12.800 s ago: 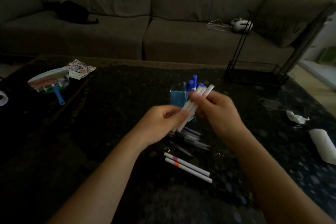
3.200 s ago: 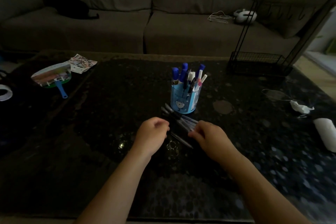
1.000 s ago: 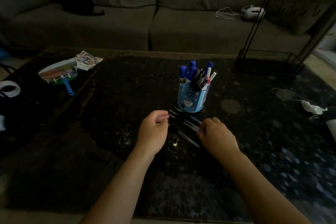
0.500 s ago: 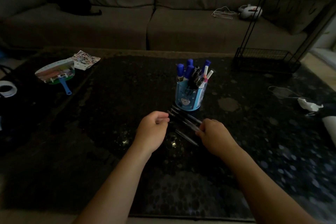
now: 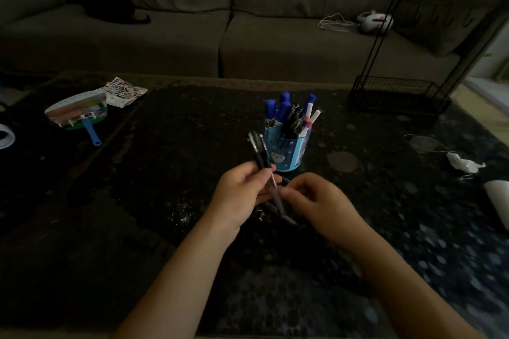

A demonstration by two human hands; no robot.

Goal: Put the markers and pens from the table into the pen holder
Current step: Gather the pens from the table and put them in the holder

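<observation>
The left hand (image 5: 242,190) is closed around a bunch of dark pens (image 5: 260,150), tips up, just beside the pen holder (image 5: 286,151). The right hand (image 5: 316,201) (blurred) pinches their lower ends. Gathering seems done; next, lift and drop them in.

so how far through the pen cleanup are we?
Mostly done. The pen holder already stands full of blue-capped markers and white pens. In hand: the left hand grips a bundle of dark pens, lifted beside the holder, with the right hand at their lower ends. Left: drop that bundle in, plus at least one pen that seems to lie on the table under the hands.
</observation>
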